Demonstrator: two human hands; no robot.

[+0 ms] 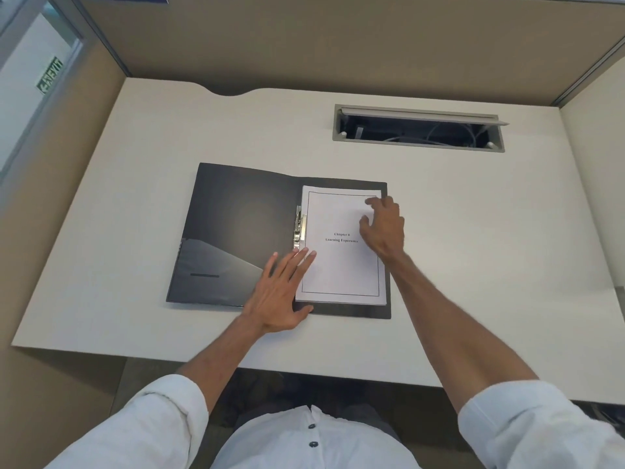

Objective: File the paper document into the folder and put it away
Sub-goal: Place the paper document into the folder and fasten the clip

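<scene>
Desk: pale, flat, walled on three sides by tan partitions; near edge toward the person.
Folder: black, lying open and flat on the middle of the desk, spine running away from the person.
Left flap: bare dark inside, with a slanted pocket at its near corner.
Right flap: carrying the paper; a thin black margin showing past the paper at the far, right and near sides.
Clip: shiny metal, on the spine, just left of the paper's left edge; whether clamped on the sheets cannot be told.
Paper: white stack, squared up inside the right flap, top sheet framed by a thin black border, printed "Chapter 6, Learning Experience" near its centre.
Left hand: palm down across the near part of the spine; fingers straight and slightly spread, tips resting on the paper's left edge just below the clip; thumb out to the side on the folder's near edge.
Right hand: over the paper's far right corner, wrist crossing the folder's right edge; fingers curled and loosely apart, tips at or just above the sheet, nothing pinched; actual contact cannot be told.
Sleeves: white, rolled up past the forearms.
Cable slot: grey-framed opening set in the desk beyond the folder, lid up, wires inside; well apart from the folder.
Sign: green, on the wall far left.
</scene>
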